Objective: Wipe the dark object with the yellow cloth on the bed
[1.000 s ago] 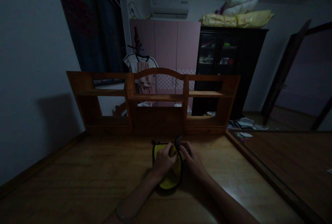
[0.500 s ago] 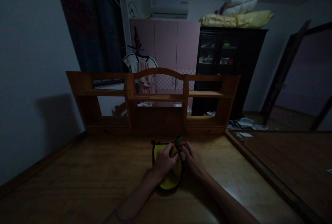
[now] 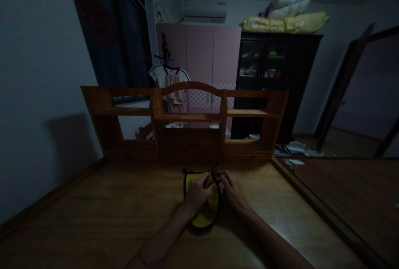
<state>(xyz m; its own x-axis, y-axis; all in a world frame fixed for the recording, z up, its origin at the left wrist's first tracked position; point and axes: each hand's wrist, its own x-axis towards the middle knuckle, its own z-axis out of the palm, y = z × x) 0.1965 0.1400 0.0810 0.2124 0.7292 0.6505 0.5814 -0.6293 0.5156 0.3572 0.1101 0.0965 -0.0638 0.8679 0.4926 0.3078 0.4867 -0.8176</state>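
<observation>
A small yellow pouch (image 3: pixel 202 220) with black edging lies on the wooden desk in front of me. My left hand (image 3: pixel 196 194) rests over its middle, fingers closed on a raised fold of the yellow fabric. At the pouch's upper right, a dark flap (image 3: pixel 215 169) sticks up between my two hands. My right hand (image 3: pixel 233 192) is closed in a pinch at the black edge beside that flap. What exactly sits between the right fingertips is too dark and small to make out.
Behind the pouch stands a wooden shelf unit (image 3: pixel 189 145) along the desk's (image 3: pixel 124 219) far edge. A wall (image 3: pixel 34 136) borders the left side, and a raised wooden rim (image 3: pixel 311 204) runs down the right. Farther back are a pink wardrobe (image 3: pixel 199 57) and a black cabinet (image 3: pixel 299 74).
The dark flap at the pouch's upper right has shifted and bent slightly to the right. My right fingers have moved a little, while my left hand keeps its place.
</observation>
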